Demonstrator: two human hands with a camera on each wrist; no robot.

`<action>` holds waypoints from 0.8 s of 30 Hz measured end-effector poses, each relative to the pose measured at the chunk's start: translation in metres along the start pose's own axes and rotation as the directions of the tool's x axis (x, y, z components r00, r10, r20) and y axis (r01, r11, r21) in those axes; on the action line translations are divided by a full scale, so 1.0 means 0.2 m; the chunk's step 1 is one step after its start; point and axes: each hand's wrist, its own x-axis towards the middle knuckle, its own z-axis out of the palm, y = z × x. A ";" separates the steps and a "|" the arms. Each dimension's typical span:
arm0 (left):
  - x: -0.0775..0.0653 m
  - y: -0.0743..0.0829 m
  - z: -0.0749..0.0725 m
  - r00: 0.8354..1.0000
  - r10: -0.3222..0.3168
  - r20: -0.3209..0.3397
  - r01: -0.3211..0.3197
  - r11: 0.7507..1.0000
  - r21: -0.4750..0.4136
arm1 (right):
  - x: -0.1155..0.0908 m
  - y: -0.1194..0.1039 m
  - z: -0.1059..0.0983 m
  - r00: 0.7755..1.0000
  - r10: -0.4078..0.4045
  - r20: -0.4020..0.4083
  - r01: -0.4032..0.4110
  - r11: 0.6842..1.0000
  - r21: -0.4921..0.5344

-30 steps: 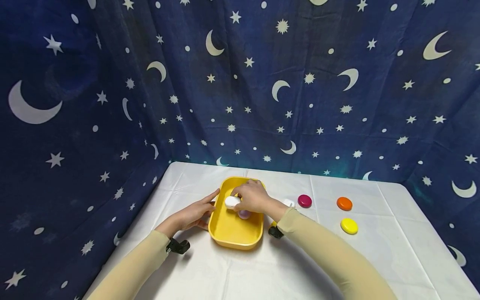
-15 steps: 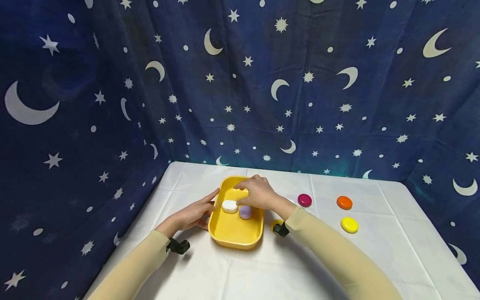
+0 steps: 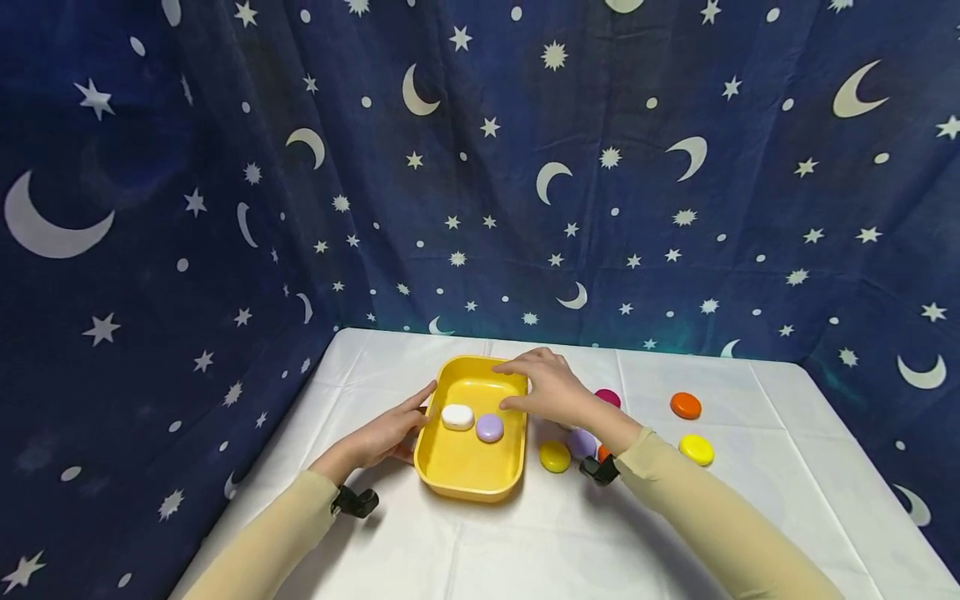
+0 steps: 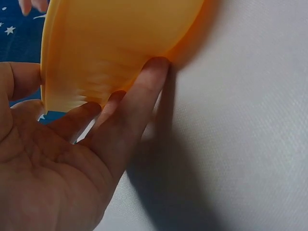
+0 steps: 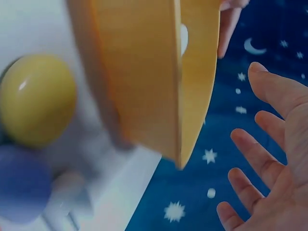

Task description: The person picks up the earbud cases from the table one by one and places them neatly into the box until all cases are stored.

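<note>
A yellow rectangular tray (image 3: 471, 477) holds a white oblong piece (image 3: 457, 417) and a lilac disc (image 3: 490, 428), lying side by side. My left hand (image 3: 382, 435) rests extended fingers against the tray's left outer wall. In the left wrist view its fingertips (image 4: 156, 70) touch that wall from outside. My right hand (image 3: 551, 387) is over the tray's right rim, fingers spread and holding nothing. The right wrist view shows this hand (image 5: 274, 163) apart from the tray wall (image 5: 139, 72).
Right of the tray lie a dark yellow disc (image 3: 555, 457) and a second lilac disc (image 3: 582, 443), partly under the right forearm. A crimson disc (image 3: 609, 397), an orange disc (image 3: 686, 406) and a bright yellow disc (image 3: 697, 450) lie farther right. A starry curtain (image 3: 480, 167) stands behind the white table.
My right hand has let go of the white piece inside the tray and moved right, to the tray's right rim. Discs beneath the right arm have come into view. The left hand stays put.
</note>
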 end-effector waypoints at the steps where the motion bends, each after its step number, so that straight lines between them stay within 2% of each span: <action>1: 0.00 0.00 0.00 1.000 0.001 0.000 -0.001 1.000 -0.002 | -0.02 0.02 -0.01 1.000 0.007 -0.011 -0.007 1.000 0.010; 6: 0.00 0.00 0.00 1.000 0.010 -0.009 -0.010 1.000 0.003 | -0.10 0.10 -0.08 0.997 0.034 -0.064 -0.033 0.999 0.014; 13: 0.00 -0.01 0.01 0.998 0.018 -0.055 -0.015 0.998 0.055 | -0.23 0.22 -0.18 0.994 0.046 -0.100 -0.043 0.999 0.029; 24: 0.01 -0.03 0.00 0.996 0.046 -0.071 -0.041 0.997 0.071 | -0.44 0.49 -0.30 0.974 0.165 -0.153 -0.168 0.986 -0.008</action>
